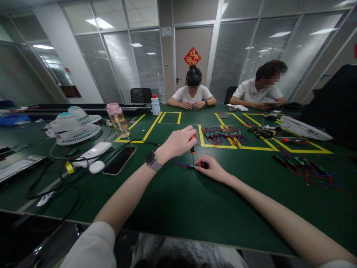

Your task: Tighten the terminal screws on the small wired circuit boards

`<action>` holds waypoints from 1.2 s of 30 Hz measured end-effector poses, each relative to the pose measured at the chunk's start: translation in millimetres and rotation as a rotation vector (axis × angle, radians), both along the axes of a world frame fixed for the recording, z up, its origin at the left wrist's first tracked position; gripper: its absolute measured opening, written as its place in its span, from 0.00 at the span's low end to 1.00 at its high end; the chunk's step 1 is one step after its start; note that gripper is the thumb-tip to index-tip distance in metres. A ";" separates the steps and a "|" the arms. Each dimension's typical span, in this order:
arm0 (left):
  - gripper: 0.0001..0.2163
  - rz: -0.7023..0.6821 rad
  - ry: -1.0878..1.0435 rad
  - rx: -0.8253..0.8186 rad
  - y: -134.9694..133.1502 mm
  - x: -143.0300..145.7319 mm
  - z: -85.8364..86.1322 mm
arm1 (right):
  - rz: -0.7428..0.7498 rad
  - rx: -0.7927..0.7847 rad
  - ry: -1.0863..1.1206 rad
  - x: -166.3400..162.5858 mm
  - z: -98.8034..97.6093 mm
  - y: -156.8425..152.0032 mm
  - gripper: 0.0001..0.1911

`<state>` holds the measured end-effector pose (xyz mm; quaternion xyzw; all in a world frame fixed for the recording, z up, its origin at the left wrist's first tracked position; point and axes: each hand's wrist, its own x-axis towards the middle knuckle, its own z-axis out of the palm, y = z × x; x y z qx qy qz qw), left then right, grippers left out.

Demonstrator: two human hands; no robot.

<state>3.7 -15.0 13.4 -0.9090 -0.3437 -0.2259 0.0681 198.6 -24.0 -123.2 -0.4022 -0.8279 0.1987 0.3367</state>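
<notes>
My left hand (178, 142), with a watch on its wrist, is closed round a small orange-handled screwdriver (192, 149) held upright, tip down. The tip meets a small circuit board (192, 166) with red and blue wires lying on the green table (173, 201). My right hand (210, 168) rests on the table and pinches that board at its right end, holding it still.
A phone (119, 160), a white power bank (92, 153), a mouse-shaped white object (96, 166) and black cables lie left. Two white fans (74, 128) and a pink-capped bottle (118, 120) stand beyond. Piles of wired boards (223, 134) lie ahead and right (304, 165). Two people sit opposite.
</notes>
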 end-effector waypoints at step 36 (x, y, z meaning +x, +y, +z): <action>0.12 -0.064 -0.164 -0.008 9.2 5.5 -12.5 | 0.002 -0.009 0.001 -0.9 -0.1 -0.5 0.05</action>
